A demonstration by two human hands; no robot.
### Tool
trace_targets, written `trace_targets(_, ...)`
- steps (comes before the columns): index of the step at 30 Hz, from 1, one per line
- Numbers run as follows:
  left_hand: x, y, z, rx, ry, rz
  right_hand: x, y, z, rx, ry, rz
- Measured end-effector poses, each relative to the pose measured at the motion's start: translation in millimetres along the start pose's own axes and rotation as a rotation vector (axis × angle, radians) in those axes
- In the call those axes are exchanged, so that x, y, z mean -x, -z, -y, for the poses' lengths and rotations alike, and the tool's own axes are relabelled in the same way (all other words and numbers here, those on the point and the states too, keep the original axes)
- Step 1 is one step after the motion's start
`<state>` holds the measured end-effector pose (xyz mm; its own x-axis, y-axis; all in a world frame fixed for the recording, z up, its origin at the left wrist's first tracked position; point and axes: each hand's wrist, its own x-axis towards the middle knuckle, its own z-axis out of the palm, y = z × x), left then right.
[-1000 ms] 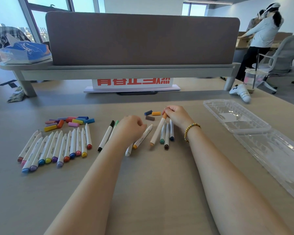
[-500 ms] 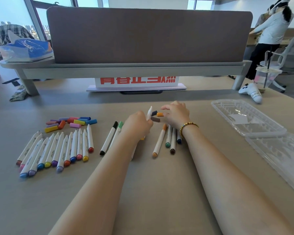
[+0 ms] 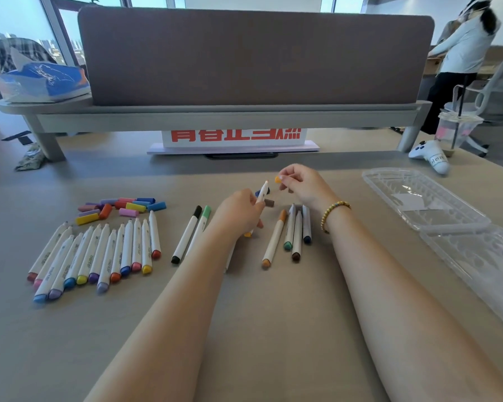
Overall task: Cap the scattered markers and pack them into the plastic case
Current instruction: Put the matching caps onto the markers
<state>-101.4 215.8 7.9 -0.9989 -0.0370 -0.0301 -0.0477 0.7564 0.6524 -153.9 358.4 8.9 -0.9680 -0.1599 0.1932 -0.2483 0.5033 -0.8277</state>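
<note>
Two bare forearms run up from the bottom of the frame to mid-table. Left of them, a row of markers (image 3: 99, 253) lies side by side, tips uncapped, with a heap of loose caps (image 3: 122, 208) just beyond. Two capped markers (image 3: 190, 233) lie beside the left wrist, and four more markers (image 3: 291, 232) lie between the hands, near the right wrist with its bead bracelet (image 3: 333, 214). Left hand (image 3: 238, 214) is curled round a white marker (image 3: 262, 191), tip pointing up and away. Right hand (image 3: 305, 184), slightly farther, pinches an orange cap (image 3: 278, 179) close to that tip, not touching it. A brown cap (image 3: 269, 202) and what looks like a blue cap (image 3: 259, 193) lie on the table (image 3: 259, 329) behind the marker. At right, the clear case (image 3: 453, 224) lies open. Farther back stands a desk divider (image 3: 253, 56), and a person (image 3: 462, 59) stands at upper right.
</note>
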Motion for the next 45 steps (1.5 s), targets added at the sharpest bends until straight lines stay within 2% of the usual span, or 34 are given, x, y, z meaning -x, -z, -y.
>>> trace_targets(7,24,-8,5,0.102,-0.061,-0.063,19,5,-3,-0.506,-0.103,-0.011)
trace_targets(16,27,-10,6,0.218,-0.101,-0.055,21,5,-11,-0.626,-0.177,-0.066)
trace_targets(19,26,-10,8,0.215,-0.107,-0.053,21,4,-9,-0.593,-0.186,-0.080)
trace_targets(22,24,-10,10,0.255,-0.102,-0.083,21,2,-5,-0.389,-0.181,-0.181)
trace_targets(24,23,-11,13,0.277,-0.088,-0.102,20,1,-4,-0.350,-0.181,-0.211)
trace_targets(28,21,-11,15,0.292,-0.066,-0.115,19,1,-2,-0.493,-0.283,-0.169)
trace_targets(31,20,-11,14,0.302,-0.063,-0.121,18,2,1,-0.672,-0.404,-0.058)
trace_targets(33,20,-11,15,0.291,-0.058,-0.120,18,2,2,-0.661,-0.442,-0.005)
trace_targets(37,21,-11,14,0.250,-0.058,-0.110,18,6,1,-0.387,-0.306,-0.042)
trace_targets(40,22,-10,12,0.230,-0.050,-0.088,18,12,1,-0.317,-0.189,-0.088)
trace_targets(45,24,-8,9,0.210,-0.061,-0.046,16,15,-4,-0.283,-0.183,0.005)
